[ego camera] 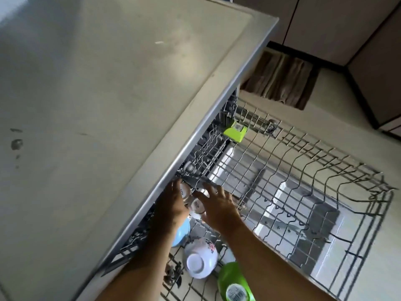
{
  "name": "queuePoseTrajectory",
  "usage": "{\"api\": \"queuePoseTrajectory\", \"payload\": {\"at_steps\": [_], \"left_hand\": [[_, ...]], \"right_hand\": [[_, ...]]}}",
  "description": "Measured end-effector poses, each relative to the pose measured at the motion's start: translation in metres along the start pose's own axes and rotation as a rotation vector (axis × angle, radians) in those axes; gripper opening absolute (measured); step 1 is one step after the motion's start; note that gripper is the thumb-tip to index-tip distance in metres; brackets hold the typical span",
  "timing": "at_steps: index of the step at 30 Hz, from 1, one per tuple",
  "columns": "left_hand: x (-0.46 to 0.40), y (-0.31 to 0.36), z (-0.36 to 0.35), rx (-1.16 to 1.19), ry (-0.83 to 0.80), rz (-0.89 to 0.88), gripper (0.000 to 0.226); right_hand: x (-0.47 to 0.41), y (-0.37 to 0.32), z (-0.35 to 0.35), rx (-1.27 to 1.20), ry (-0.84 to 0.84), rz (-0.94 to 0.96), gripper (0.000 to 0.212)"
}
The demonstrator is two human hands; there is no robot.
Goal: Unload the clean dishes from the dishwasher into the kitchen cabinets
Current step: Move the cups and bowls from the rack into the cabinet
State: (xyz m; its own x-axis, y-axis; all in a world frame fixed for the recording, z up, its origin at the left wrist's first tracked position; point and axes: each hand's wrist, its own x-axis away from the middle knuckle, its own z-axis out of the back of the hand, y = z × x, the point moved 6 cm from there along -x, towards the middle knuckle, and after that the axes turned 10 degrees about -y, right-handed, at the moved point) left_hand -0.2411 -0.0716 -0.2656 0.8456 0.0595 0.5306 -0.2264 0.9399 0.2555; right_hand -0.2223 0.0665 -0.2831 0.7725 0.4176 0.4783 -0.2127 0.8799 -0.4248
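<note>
Both hands in the pulled-out wire rack (282, 170): left hand (173, 205) and right hand (217, 205) flank small white cups (198, 206), fingers spread, grip unclear. Nearer the wrists, all upside down: blue bowl (182, 233), white floral bowl (200, 257), green bowl (235, 283). Beyond the fingertips: lime-green container (235, 131)
</note>
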Motion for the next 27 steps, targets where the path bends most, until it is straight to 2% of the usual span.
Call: {"api": "queuePoseTrajectory", "payload": {"at_steps": [4,8,12,14,16,19,21,23,27], "left_hand": [[-0.005,-0.008,-0.002,0.055,0.001,0.065,0.081],[-0.008,-0.01,-0.008,0.071,-0.002,0.099,0.07],[-0.001,-0.009,-0.004,0.133,0.104,0.061,0.058],[0.009,-0.006,-0.002,0.196,0.162,0.018,0.061],[0.019,-0.005,-0.002,0.248,0.194,-0.015,0.064],[0.042,0.003,0.005,0.297,0.228,-0.042,0.066],[0.06,0.017,0.013,0.337,0.259,-0.076,0.067],[0.082,0.031,0.023,0.424,0.285,-0.073,0.068],[0.13,0.055,0.035,0.54,0.206,-0.068,0.056]], "right_hand": [[0.001,0.008,-0.002,-0.057,-0.012,0.041,0.077],[0.008,0.014,-0.008,-0.117,-0.066,0.095,0.088],[0.027,0.016,-0.007,-0.309,-0.125,0.047,0.092],[0.042,0.018,0.002,-0.544,-0.068,-0.046,0.082],[0.056,0.024,0.014,-0.736,0.058,-0.157,0.069],[0.08,0.034,0.033,-0.926,0.28,-0.21,0.055],[0.097,0.041,0.043,-1.005,0.356,-0.247,0.05],[0.117,0.044,0.055,-1.058,0.379,-0.263,0.053],[0.16,0.043,0.077,-1.042,0.368,-0.244,0.066]]}}
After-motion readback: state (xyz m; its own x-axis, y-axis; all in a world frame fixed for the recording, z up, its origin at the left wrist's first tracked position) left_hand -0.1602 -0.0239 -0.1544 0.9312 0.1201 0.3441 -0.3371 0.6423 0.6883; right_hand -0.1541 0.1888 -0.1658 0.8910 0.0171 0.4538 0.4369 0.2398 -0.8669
